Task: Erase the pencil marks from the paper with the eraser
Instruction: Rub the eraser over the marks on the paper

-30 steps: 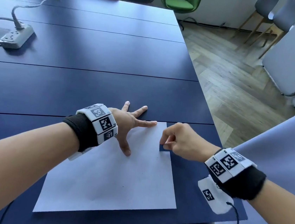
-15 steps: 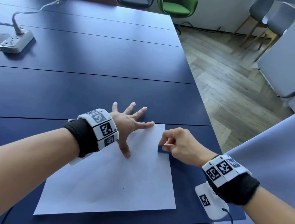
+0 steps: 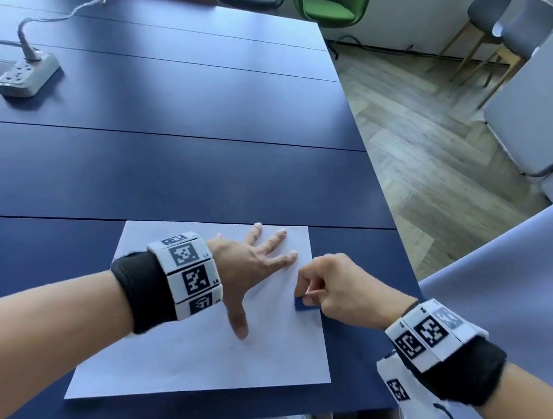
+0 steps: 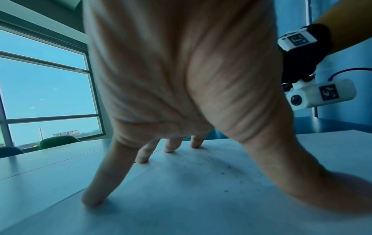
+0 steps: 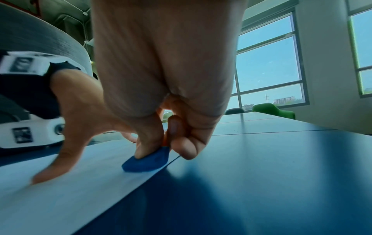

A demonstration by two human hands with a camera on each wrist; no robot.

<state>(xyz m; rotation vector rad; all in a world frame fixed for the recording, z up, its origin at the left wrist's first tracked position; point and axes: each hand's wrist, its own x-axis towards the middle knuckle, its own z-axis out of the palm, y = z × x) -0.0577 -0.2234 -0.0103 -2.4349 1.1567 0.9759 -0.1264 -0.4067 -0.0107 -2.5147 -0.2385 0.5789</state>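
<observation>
Paper (image 3: 251, 354) lies flat and matte white at the near edge of the table (image 3: 169, 169), its right edge close to the table's right side. Left hand (image 3: 251, 268) presses down on the far half, fingers straight and fanned wide, thumb angled back toward the person. Right hand (image 3: 335, 290) sits just beside it at the sheet's right edge, fingers curled tight, pinching the eraser (image 3: 305, 305) — a small blue block, tip down on the paper.

Left wrist view gets under the palm: fingertips (image 4: 94, 200) planted on the sheet, and a scatter of dark crumbs (image 4: 223, 168) across the paper that the head view barely hints at. Right wrist view shows the eraser (image 5: 147, 162) as a rounded blue wedge with an orange sliver above, clamped between thumb and a bent finger, touching the paper right at its edge. Pencil marks themselves are too faint to make out in any view.

Further out, the table is smooth dark blue in long panels with thin seams. A grey power strip (image 3: 28, 74) with a looping cable rests far left. Beyond, a green chair (image 3: 329, 1) and others, cut off by the frame's top; herringbone wood floor (image 3: 430, 151) to the right.
</observation>
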